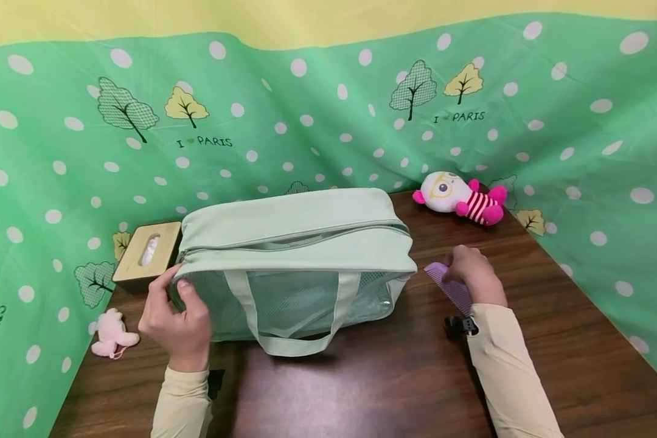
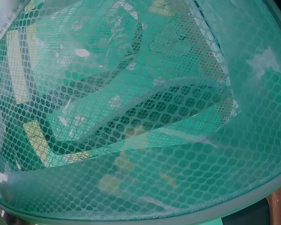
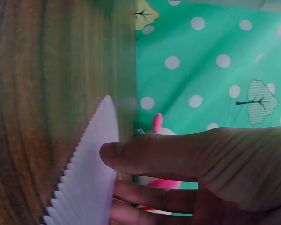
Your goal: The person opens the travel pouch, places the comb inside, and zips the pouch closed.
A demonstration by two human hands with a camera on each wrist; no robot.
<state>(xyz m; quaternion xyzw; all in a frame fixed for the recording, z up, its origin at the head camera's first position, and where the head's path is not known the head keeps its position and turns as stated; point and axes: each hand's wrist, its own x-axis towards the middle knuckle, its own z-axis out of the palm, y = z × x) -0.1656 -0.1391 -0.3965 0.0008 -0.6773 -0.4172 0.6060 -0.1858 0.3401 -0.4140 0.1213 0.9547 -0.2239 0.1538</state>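
A pale green mesh-sided bag (image 1: 301, 255) stands on the table, its top zipper partly undone. My left hand (image 1: 177, 319) grips the bag's upper left corner, with the thumb at the front and the index finger by the zipper end. Mesh and clear plastic of the bag (image 2: 145, 126) fill the left wrist view, where the left fingers are hidden. To the right of the bag, my right hand (image 1: 473, 274) pinches a purple comb (image 1: 458, 297) by its back edge. In the right wrist view the thumb lies on the comb's (image 3: 86, 173) flat face, and fingers show behind it.
A tissue box (image 1: 156, 249) with a wooden top sits against the bag's left end. Nearer on the left lies a small pink plush toy (image 1: 111, 333). A white and pink doll (image 1: 465, 198) lies at the back right, by the green curtain (image 1: 317, 121) behind the table (image 1: 328, 401).
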